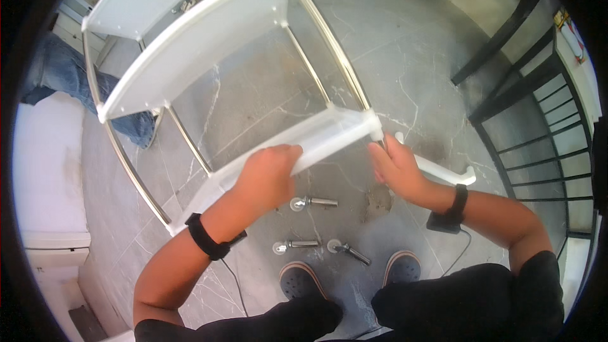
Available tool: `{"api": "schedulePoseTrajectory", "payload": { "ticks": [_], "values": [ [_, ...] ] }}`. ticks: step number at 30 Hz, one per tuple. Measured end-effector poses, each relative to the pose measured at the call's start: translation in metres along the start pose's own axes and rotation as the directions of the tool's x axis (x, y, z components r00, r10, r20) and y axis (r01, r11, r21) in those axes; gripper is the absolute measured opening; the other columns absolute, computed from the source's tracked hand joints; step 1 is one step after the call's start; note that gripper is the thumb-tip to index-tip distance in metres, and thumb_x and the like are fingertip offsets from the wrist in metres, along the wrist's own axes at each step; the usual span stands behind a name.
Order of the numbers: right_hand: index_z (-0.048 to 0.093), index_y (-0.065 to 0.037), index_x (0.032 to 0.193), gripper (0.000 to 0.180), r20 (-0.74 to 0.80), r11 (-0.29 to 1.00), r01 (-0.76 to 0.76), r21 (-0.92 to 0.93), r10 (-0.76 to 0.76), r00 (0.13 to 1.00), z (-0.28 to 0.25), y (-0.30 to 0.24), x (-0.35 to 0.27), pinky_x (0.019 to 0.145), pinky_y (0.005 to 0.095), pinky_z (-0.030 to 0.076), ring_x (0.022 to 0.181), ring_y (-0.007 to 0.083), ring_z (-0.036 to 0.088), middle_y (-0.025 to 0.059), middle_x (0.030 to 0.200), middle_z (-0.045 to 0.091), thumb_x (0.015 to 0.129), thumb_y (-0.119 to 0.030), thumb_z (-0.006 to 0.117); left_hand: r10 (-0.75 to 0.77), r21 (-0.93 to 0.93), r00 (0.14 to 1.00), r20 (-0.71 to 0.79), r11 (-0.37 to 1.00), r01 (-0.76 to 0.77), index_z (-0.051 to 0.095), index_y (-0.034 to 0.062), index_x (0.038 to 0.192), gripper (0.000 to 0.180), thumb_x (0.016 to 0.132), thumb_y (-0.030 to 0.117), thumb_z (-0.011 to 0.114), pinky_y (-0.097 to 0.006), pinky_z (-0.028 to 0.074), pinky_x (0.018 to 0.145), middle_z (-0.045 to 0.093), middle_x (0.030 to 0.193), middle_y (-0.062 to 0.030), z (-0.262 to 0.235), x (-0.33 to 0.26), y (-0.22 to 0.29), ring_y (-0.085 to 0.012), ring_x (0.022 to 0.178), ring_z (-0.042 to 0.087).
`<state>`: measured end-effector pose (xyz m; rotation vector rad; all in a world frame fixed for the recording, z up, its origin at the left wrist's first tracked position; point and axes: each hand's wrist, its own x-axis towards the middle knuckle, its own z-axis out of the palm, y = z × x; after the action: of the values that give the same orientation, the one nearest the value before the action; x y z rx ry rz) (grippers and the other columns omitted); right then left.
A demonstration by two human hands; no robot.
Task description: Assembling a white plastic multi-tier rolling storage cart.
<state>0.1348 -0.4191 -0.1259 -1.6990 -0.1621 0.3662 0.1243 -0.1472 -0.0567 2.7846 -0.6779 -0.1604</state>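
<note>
The person is standing over a white shelf rack [209, 44] tipped on its side on the marble floor [405, 44], with its metal rods [329, 44] running away from the body toward the top of the view. The left hand [269, 174] is pressing down on the nearest shelf board [316, 136], fingers curled over the long edge and gripping it. That board's long axis is slanting from lower left up to the right, ending in a corner just beside the right hand [396, 168]. The right hand is closing around a white bar [443, 174] (it juts out rightward, away from the corner), so this is the nearer hand to the corner joint. Three caster wheels [310, 202] are lying loose on the floor between the hands and the person's clogs [301, 278], well below the board.
</note>
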Motion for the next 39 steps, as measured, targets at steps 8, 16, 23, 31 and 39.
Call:
{"api": "schedulePoseTrajectory", "payload": {
  "ticks": [8,16,23,31,39],
  "values": [
    [0.046,-0.005,0.086,0.027,0.015,0.998,0.061,-0.023,-0.061,0.998,-0.008,-0.015,-0.024,0.050,0.0269,0.042,0.054,0.0073,0.050,0.0001,0.062,0.052,0.102,-0.027,0.051,0.023,-0.038,0.998,0.058,0.999,-0.020,0.058,0.0006,0.089,0.021,0.069,0.000,0.061,-0.049,0.049,0.068,0.061,0.083,-0.0216,-0.012,-0.004,0.015,-0.0440,0.079,0.059],
    [0.050,-0.005,0.090,0.024,-0.001,0.994,0.088,0.068,-0.089,0.996,-0.001,-0.024,-0.029,0.054,0.0264,0.044,0.057,0.0078,0.051,-0.0007,0.064,0.053,0.102,-0.025,0.050,0.033,-0.032,0.999,0.023,0.999,-0.033,0.062,0.0014,0.094,0.025,0.070,0.006,0.062,-0.050,0.050,0.073,0.063,0.083,-0.0224,-0.021,-0.001,0.006,-0.0428,0.081,0.061],
    [0.054,-0.004,0.087,0.030,0.009,0.990,0.139,0.010,-0.139,0.990,-0.001,-0.036,0.013,0.056,0.0263,0.045,0.058,0.0096,0.053,0.0014,0.066,0.056,0.099,-0.031,0.053,0.115,0.162,0.985,-0.127,0.982,-0.093,0.065,0.0011,0.099,0.030,0.074,0.018,0.068,-0.048,0.050,0.082,0.065,0.092,-0.0221,-0.037,0.013,-0.021,-0.0407,0.090,0.062],
    [0.056,-0.006,0.086,0.030,0.125,0.992,0.126,0.026,-0.128,0.984,-0.014,-0.080,0.059,0.065,0.0253,0.047,0.072,0.0103,0.059,0.0001,0.067,0.056,0.096,-0.034,0.057,0.184,0.382,0.958,-0.218,0.920,-0.090,0.063,0.0011,0.116,0.052,0.077,0.033,0.076,-0.043,0.052,0.082,0.068,0.096,-0.0208,-0.048,0.049,-0.062,-0.0375,0.091,0.064],
    [0.063,0.000,0.105,0.039,0.126,0.992,0.112,-0.056,-0.105,0.986,-0.057,-0.063,0.121,0.071,0.0261,0.048,0.076,0.0122,0.060,0.0003,0.074,0.057,0.097,-0.038,0.056,0.274,0.582,0.916,-0.292,0.811,-0.057,0.060,0.0052,0.093,0.028,0.080,0.026,0.074,-0.044,0.050,0.066,0.059,0.077,-0.0092,-0.058,0.083,-0.054,-0.0298,0.073,0.061]
  ]
}}
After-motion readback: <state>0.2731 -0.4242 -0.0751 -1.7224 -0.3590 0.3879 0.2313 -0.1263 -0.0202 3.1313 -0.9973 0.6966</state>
